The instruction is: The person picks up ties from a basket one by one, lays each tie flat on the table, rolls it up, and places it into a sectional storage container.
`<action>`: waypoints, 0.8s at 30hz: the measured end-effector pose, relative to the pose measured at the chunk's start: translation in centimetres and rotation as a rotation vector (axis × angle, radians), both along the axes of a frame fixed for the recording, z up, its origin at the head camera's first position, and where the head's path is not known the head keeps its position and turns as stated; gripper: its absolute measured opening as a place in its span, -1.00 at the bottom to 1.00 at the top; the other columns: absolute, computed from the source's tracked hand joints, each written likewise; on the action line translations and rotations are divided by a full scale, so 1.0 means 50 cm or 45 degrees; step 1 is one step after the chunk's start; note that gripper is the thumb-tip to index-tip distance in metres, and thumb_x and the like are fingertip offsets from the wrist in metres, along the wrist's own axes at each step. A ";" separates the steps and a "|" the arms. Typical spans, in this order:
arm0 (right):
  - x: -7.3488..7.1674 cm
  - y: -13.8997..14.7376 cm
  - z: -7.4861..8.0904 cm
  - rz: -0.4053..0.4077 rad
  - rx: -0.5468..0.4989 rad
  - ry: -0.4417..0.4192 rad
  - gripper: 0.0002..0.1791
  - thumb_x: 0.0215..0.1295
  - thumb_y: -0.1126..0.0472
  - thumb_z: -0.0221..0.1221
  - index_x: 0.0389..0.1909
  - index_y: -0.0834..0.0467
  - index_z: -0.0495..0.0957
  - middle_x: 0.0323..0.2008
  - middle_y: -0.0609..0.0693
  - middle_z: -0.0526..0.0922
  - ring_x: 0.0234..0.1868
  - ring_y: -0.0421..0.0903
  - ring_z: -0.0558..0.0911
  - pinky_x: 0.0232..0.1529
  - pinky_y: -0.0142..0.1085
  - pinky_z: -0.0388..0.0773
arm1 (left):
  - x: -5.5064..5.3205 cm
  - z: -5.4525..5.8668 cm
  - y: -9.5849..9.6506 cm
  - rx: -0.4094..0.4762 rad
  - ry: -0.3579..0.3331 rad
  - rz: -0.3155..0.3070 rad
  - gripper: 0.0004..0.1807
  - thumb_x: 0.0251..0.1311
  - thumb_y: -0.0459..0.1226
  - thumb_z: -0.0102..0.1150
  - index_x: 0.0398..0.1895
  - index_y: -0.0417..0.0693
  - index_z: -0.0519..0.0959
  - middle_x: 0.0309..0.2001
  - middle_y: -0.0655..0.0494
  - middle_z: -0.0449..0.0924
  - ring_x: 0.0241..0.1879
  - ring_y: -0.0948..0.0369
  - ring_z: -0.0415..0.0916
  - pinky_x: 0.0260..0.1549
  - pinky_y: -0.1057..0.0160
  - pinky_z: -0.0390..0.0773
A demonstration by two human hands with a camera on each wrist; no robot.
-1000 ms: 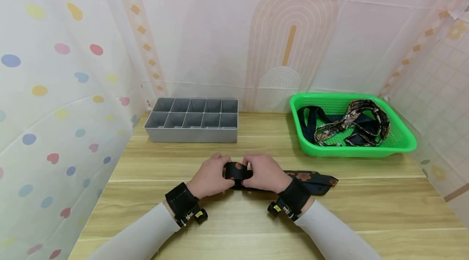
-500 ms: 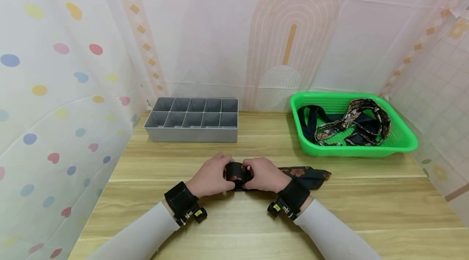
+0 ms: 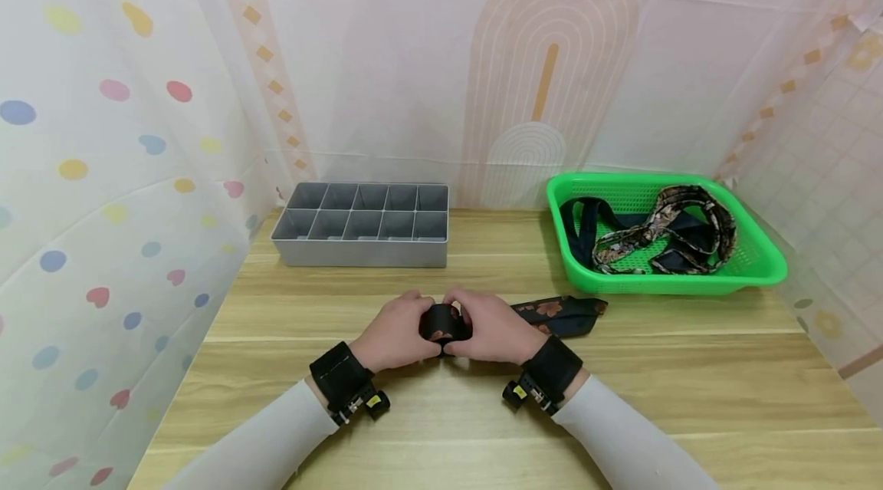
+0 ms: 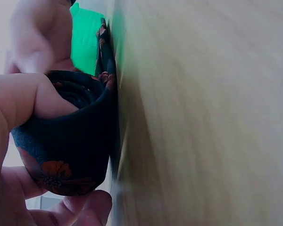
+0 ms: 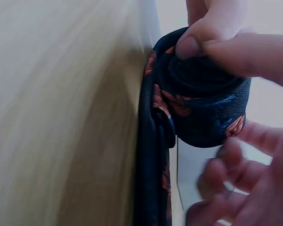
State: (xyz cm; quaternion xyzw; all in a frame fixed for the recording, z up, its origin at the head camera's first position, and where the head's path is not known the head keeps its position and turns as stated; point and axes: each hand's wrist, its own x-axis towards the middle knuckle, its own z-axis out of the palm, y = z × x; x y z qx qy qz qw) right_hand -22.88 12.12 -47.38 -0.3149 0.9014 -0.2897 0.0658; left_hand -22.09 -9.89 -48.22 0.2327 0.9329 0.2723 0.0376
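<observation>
A dark necktie (image 3: 438,321) with orange-brown flowers lies on the table, one end wound into a thick roll, its flat tail pointing right toward the basket. My left hand (image 3: 392,333) grips the roll from the left; in the left wrist view its thumb presses the coiled edge of the necktie (image 4: 70,141) and its fingers curl beneath. My right hand (image 3: 497,329) holds the roll from the right. In the right wrist view both thumbs meet at the spiral end of the necktie (image 5: 203,113). The right hand hides part of the strip between roll and tail in the head view.
Behind the hands at left stands a grey divided box (image 3: 362,252) with several compartments. A green basket (image 3: 641,284) at back right holds other neckties (image 3: 662,233), dark and patterned. A patterned curtain (image 3: 386,53) hangs behind the wooden table (image 3: 441,429).
The necktie's tail has drawn left and swung slightly toward the back as the roll turned. My right hand has shifted a little left, closer to the left hand, which stays nearly in place.
</observation>
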 end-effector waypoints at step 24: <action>-0.002 0.015 0.019 -0.072 0.204 0.058 -0.70 0.03 0.12 0.53 -0.26 0.03 0.64 -0.56 -0.20 0.55 -0.56 -0.25 0.44 -0.43 -0.36 0.39 | 0.002 0.008 -0.004 0.010 -0.026 0.017 -0.36 -0.15 -0.12 0.51 0.13 0.00 0.61 -0.11 0.06 0.50 -0.29 0.16 0.47 -0.25 0.19 0.55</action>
